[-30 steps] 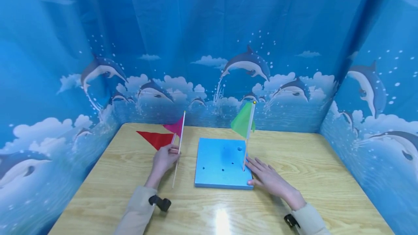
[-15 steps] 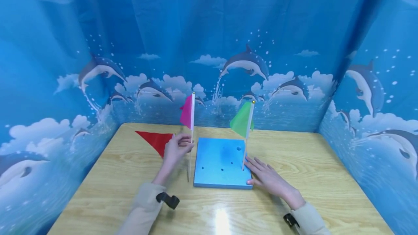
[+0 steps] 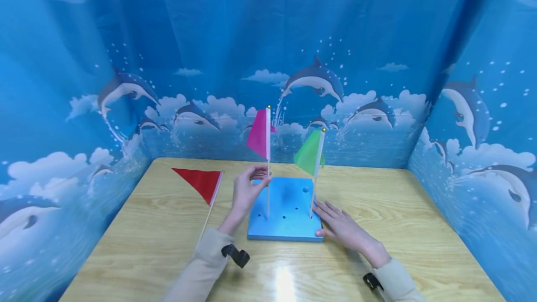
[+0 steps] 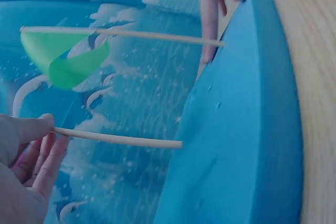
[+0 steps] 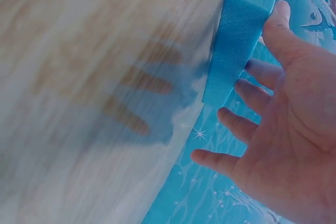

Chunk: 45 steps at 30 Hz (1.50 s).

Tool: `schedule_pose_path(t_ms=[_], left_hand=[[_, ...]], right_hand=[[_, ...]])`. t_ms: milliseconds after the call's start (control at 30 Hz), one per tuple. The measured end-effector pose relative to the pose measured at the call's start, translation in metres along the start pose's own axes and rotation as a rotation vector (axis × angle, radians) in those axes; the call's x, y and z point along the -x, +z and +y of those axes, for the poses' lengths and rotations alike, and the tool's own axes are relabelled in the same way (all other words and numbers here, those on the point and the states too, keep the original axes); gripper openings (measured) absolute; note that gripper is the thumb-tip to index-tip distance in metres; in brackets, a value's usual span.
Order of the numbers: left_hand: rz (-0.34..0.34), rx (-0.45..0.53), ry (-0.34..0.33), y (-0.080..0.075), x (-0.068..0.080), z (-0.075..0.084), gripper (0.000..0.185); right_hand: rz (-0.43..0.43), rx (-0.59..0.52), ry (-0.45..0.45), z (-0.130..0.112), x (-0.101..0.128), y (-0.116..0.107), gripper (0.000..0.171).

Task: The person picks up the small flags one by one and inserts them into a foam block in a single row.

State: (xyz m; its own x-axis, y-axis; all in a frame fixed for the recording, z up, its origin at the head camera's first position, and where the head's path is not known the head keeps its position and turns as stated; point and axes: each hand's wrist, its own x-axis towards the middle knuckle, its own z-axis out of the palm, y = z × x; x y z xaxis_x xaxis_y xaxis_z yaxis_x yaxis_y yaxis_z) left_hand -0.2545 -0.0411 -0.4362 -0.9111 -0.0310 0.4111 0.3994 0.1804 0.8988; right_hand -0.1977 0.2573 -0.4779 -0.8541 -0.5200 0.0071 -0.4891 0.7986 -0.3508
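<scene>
A blue foam block (image 3: 285, 209) (image 4: 247, 145) (image 5: 247, 19) with small holes lies on the wooden table (image 3: 126, 246). A green flag (image 3: 309, 154) (image 4: 60, 56) stands upright in the block near its right edge. My left hand (image 3: 248, 189) (image 4: 26, 166) pinches the stick of a magenta flag (image 3: 259, 134), held upright with its lower end on the block's left part. My right hand (image 3: 341, 228) (image 5: 278, 135) lies flat with straight fingers against the block's right front corner, thumb on its edge. A red flag (image 3: 200, 182) lies on the table left of the block.
Blue dolphin-print curtains (image 3: 268, 59) wall in the table at the back and both sides. Bare table surface stretches to the right of the block and along the front edge.
My left hand lifted the magenta flag away from the red one and carried it right, turning it upright over the foam block. The right hand stayed put.
</scene>
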Motion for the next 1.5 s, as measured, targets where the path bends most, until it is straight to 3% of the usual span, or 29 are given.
schedule_pose_path(t_ms=[233,500,800,1233,1500], left_hand=[[0.0,0.052,0.055,0.023,0.008,0.004,0.028],[-0.035,0.036,0.034,0.038,0.013,-0.004,0.025],[-0.035,-0.051,0.049,0.045,0.019,-0.012,0.023],[-0.079,-0.078,-0.013,0.048,0.028,-0.019,0.022],[-0.095,-0.095,-0.001,0.048,0.029,-0.018,0.021]], right_hand=[[-0.003,-0.001,0.01,-0.001,0.0,0.0,0.071],[0.003,0.004,0.011,-0.002,0.0,-0.001,0.071],[0.016,0.01,0.0,-0.002,0.0,0.0,0.071],[0.025,0.041,0.007,-0.005,0.002,0.0,0.068],[0.036,0.095,-0.001,-0.006,0.003,0.003,0.065]])
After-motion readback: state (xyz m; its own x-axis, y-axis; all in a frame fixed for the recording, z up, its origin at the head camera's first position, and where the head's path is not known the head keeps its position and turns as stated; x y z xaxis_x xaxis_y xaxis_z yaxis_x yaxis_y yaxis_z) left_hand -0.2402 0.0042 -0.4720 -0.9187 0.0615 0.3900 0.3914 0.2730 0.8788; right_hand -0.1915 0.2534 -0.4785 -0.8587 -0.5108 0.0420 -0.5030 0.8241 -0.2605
